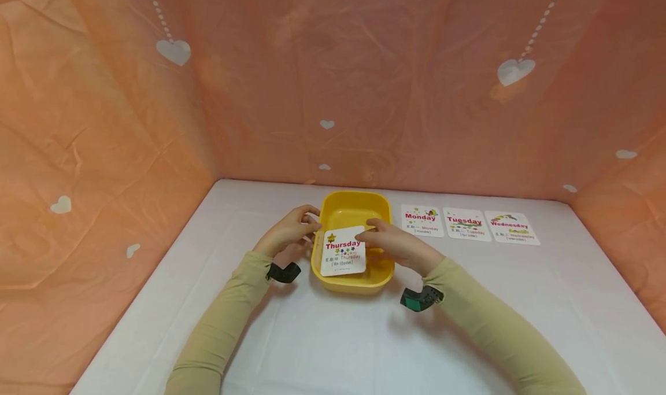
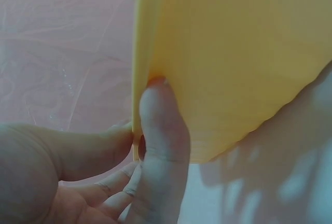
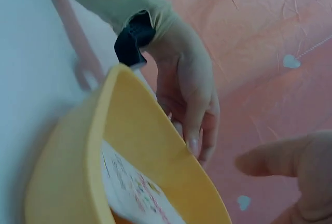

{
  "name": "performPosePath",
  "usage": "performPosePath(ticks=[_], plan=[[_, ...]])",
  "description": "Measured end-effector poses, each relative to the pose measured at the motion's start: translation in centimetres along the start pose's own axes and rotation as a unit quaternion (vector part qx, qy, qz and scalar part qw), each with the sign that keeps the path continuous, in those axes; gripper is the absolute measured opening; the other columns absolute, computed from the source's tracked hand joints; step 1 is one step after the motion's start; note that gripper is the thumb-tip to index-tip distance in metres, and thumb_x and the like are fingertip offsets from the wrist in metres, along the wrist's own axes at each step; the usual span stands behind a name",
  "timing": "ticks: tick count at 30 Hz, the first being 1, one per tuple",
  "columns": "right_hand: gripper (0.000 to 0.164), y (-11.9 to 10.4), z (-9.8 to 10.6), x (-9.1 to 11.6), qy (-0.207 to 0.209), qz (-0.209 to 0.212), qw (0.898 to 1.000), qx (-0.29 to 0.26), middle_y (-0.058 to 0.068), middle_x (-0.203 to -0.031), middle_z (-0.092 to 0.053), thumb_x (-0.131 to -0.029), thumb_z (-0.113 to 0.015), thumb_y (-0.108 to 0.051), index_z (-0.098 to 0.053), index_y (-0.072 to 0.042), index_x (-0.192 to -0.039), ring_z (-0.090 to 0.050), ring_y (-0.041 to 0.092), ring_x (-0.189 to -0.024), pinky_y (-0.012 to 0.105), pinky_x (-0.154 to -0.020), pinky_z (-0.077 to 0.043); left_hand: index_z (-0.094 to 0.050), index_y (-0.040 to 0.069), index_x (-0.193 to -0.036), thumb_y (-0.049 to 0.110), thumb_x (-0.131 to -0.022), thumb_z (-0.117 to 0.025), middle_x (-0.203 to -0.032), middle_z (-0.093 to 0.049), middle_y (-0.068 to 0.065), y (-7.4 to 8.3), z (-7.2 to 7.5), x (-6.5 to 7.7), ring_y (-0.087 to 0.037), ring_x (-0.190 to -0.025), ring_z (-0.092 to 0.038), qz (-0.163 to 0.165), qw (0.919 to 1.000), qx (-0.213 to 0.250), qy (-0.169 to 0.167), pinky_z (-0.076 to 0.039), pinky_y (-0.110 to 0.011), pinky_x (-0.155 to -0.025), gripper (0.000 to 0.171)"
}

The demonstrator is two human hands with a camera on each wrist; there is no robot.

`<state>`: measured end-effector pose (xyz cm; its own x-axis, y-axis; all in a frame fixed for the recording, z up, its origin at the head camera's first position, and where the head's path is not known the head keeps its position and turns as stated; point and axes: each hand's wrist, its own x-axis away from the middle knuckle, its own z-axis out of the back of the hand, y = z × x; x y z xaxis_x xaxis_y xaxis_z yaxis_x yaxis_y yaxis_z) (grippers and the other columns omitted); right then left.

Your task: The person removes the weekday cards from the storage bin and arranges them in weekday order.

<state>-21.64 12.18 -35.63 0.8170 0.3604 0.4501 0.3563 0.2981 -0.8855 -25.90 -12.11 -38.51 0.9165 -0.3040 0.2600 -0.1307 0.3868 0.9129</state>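
Observation:
A yellow plastic box (image 1: 355,197) stands on the table between the two hands. My left hand (image 1: 291,230) pinches its left rim, with one digit inside and another along the outer wall in the left wrist view. A white card printed "Thursday" (image 1: 343,259) is tilted up within the box, its face towards the head camera. At the card's upper right corner, my right hand (image 1: 403,244) holds it by fingertips. One digit of that hand (image 3: 270,159) stands away from the card in the right wrist view, and the pinching fingertips are hidden there.
To the right of the box lie three cards in a row: Monday (image 1: 422,221), Tuesday (image 1: 467,224) and Wednesday (image 1: 512,228). A white cloth covers the table (image 1: 312,343). Orange-pink sheeting (image 1: 260,94) with white hearts rises behind and at both sides.

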Motion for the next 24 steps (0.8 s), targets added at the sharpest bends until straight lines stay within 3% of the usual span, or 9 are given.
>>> performPosePath(ticks=[4,8,14,24], plan=[[0.072,0.0,0.3,-0.2,0.005,0.027,0.999,0.045,0.027,-0.141,-0.035,-0.093,-0.059,-0.010,-0.015,0.003,-0.148,-0.053,0.036,-0.115,0.046,-0.094,-0.046,-0.044,0.002,-0.130,0.009,-0.097,-0.056,-0.097,-0.061,-0.019,-0.1,0.0,0.0,-0.020,-0.070,-0.061,0.001,1.0000,0.000,0.001,-0.053,-0.030,-0.059,0.036],[0.068,0.2,0.6,-1.0,0.009,0.042,0.996,0.073,0.026,-0.131,-0.043,-0.092,-0.059,-0.002,-0.020,0.006,-0.146,-0.059,0.033,-0.104,0.041,-0.084,-0.052,-0.043,0.002,-0.130,0.009,-0.097,-0.056,-0.096,-0.061,-0.017,-0.3,0.0,0.0,-0.020,-0.070,-0.062,0.005,1.0000,-0.002,-0.002,-0.052,-0.030,-0.058,0.036],[0.062,-0.2,1.2,-2.2,0.025,0.064,0.988,0.137,0.020,-0.111,-0.052,-0.089,-0.062,0.000,-0.031,0.008,-0.142,-0.064,0.028,-0.090,0.040,-0.079,-0.054,-0.043,0.002,-0.131,0.008,-0.097,-0.056,-0.096,-0.061,-0.018,-0.1,0.0,0.1,-0.019,-0.069,-0.062,0.003,1.0000,0.000,-0.002,-0.050,-0.028,-0.056,0.038],[0.053,-0.7,1.1,-3.5,0.036,0.072,0.981,0.176,0.014,-0.090,-0.051,-0.082,-0.070,0.004,-0.048,0.008,-0.130,-0.062,0.019,-0.065,0.031,-0.064,-0.056,-0.045,0.004,-0.130,0.010,-0.096,-0.057,-0.096,-0.062,-0.016,-0.1,0.1,-0.1,-0.020,-0.070,-0.062,0.011,0.9999,-0.003,0.004,-0.050,-0.027,-0.057,0.037]])
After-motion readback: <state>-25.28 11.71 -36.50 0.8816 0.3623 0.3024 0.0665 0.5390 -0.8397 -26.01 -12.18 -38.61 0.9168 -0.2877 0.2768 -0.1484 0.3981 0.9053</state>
